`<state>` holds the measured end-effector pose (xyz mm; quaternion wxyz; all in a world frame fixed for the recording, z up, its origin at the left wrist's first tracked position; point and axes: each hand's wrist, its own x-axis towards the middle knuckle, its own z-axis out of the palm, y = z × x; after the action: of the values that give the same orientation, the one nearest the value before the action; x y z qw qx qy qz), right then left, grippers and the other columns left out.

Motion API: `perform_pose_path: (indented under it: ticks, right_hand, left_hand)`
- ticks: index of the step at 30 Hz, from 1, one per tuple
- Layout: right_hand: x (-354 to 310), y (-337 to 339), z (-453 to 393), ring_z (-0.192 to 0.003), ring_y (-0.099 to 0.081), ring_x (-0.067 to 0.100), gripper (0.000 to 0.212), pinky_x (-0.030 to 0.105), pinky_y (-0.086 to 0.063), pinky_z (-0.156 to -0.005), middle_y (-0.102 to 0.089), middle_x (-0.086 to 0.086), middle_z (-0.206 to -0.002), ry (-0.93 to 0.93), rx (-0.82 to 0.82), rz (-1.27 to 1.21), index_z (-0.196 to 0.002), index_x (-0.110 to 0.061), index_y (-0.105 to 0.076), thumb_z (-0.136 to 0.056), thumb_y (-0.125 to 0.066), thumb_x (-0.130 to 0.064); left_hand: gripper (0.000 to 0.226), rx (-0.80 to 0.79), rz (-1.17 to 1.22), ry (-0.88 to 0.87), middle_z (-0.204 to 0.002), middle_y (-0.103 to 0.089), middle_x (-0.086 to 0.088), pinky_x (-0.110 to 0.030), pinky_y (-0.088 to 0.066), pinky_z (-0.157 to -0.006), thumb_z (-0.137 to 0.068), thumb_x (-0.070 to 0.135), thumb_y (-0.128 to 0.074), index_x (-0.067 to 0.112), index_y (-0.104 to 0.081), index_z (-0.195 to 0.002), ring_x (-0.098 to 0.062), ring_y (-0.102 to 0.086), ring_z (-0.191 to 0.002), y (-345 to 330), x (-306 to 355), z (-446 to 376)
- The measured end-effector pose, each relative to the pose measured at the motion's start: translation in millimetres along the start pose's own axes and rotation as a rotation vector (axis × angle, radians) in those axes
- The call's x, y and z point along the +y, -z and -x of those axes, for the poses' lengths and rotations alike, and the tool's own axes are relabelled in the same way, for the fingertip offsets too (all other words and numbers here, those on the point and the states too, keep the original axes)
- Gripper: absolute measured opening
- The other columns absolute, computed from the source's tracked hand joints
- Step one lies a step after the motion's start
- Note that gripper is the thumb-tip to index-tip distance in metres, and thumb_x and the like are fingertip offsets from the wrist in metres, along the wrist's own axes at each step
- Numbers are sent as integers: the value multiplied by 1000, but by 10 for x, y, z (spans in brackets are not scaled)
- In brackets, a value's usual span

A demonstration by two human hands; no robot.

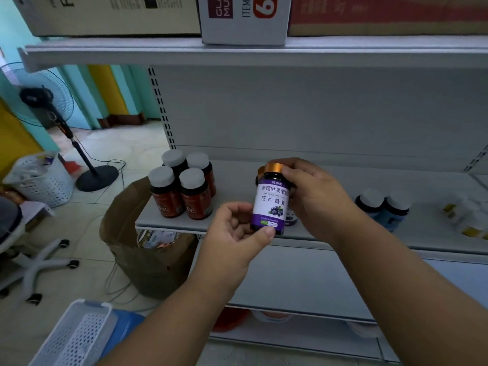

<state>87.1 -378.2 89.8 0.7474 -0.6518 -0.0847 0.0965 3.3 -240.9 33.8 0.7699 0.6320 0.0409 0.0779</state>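
Note:
A dark bottle (270, 204) with a gold cap and a purple-and-white blueberry label is held upright in front of the grey shelf (169, 223). My right hand (314, 199) grips its cap and upper side from the right. My left hand (237, 231) pinches its base, thumb on the label's lower edge. Part of another bottle with a gold cap shows just behind it, mostly hidden.
Several red-labelled bottles (182, 186) with grey caps stand at the shelf's left end; two blue-labelled bottles (383, 207) and yellow-white packs (467, 220) sit to the right. Boxes (243, 19) rest on the upper shelf. On the floor are a brown bag (148, 260), a fan (39, 96) and white baskets (76, 336).

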Motion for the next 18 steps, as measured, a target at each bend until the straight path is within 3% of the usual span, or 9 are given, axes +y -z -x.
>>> perform_pose_path:
  ticks: [3,7,9,12,16,18]
  right_hand:
    - [-24,-28,28,-94,-63,32,15,49,-50,-88,-69,22,-107,13,-9,12,-105,-8,-66,-94,-56,-12]
    - [-21,-100,62,-92,-65,28,15,60,-47,-93,-72,5,-93,42,-11,48,-92,-20,-70,-80,-72,-27]
    - [-1,-102,84,-96,-63,28,16,52,-51,-87,-71,9,-101,18,-56,41,-99,-21,-69,-86,-65,-30]
    - [-21,-101,122,-95,-62,24,18,34,-49,-78,-69,15,-111,10,-91,5,-108,-15,-66,-97,-52,-14]
    - [-48,-149,128,-93,-65,26,11,52,-49,-89,-72,5,-95,43,-34,24,-97,-19,-67,-86,-69,-19]
    - [-42,-167,126,-94,-65,25,17,52,-50,-90,-71,2,-93,39,-33,24,-97,-18,-66,-83,-73,-24]
  left_hand:
    - [56,-29,-14,24,-103,-72,-2,-23,-54,-79,-67,15,-85,16,-55,-115,-14,-71,-96,10,11,59]
    - [49,-30,-18,70,-99,-75,10,-25,-55,-81,-75,8,-78,21,-55,-116,-11,-72,-96,-2,14,128]
    - [48,-6,13,87,-103,-75,7,-29,-57,-86,-75,14,-77,22,-57,-119,-12,-71,-99,25,21,146]
    - [53,-26,74,118,-114,-73,-1,-42,-54,-97,-81,25,-77,18,-56,-129,-21,-68,-108,65,32,170]
    - [65,-65,183,170,-116,-71,-12,-45,-53,-95,-75,26,-69,17,-46,-135,-32,-69,-107,65,44,180]
    - [64,-83,216,176,-115,-71,-16,-42,-55,-91,-75,27,-68,15,-45,-134,-33,-70,-102,52,66,177]
